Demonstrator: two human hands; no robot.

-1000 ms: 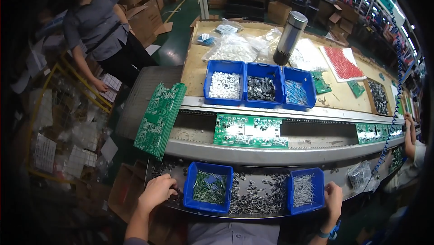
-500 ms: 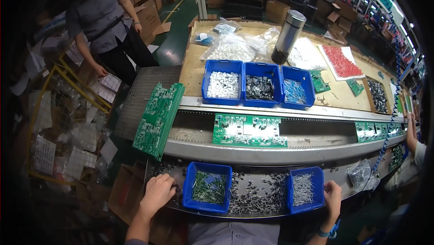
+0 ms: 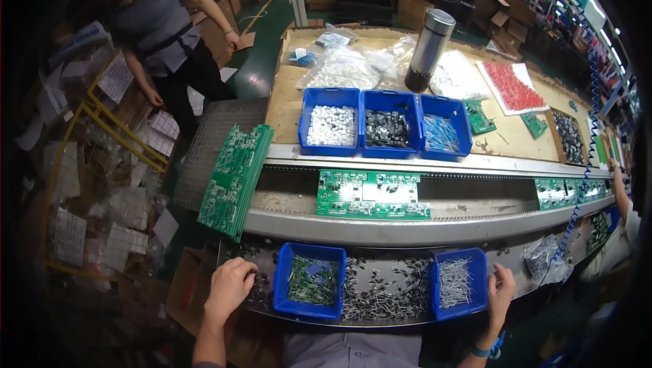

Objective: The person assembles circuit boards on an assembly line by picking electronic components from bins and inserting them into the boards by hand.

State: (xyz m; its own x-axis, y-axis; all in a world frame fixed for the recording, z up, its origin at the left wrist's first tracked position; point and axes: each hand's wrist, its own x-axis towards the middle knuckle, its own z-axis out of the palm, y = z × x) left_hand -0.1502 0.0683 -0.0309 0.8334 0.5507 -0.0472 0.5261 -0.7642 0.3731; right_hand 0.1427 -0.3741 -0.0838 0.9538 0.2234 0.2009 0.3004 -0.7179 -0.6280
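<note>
My left hand (image 3: pixel 231 287) is over the left end of a metal tray (image 3: pixel 363 274), left of a blue bin (image 3: pixel 310 309) of green-bodied parts with wire leads. Its fingers are curled together beside small dark components (image 3: pixel 259 292); whatever they pinch is hidden. Just right of another blue bin (image 3: pixel 460 311), filled with thin silvery leaded parts (image 3: pixel 455 282), my right hand (image 3: pixel 501 290) is held with loosely bent fingers apart and nothing visible in them. Many loose leaded components (image 3: pixel 387 291) lie on the tray between both bins.
Beyond the tray, a green circuit board (image 3: pixel 339 195) sits on the conveyor rail (image 3: pixel 380 227). Stacked boards (image 3: pixel 234 181) lean at left. Three blue bins (image 3: pixel 331 149) of parts and a steel flask (image 3: pixel 430 49) stand behind. A person (image 3: pixel 159 22) is at far left; another's arm (image 3: pixel 621 188) shows right.
My right hand has lifted slightly off the right bin's side, its fingers loosening. My left hand has shifted a little left. The person at far left has turned and moved an arm.
</note>
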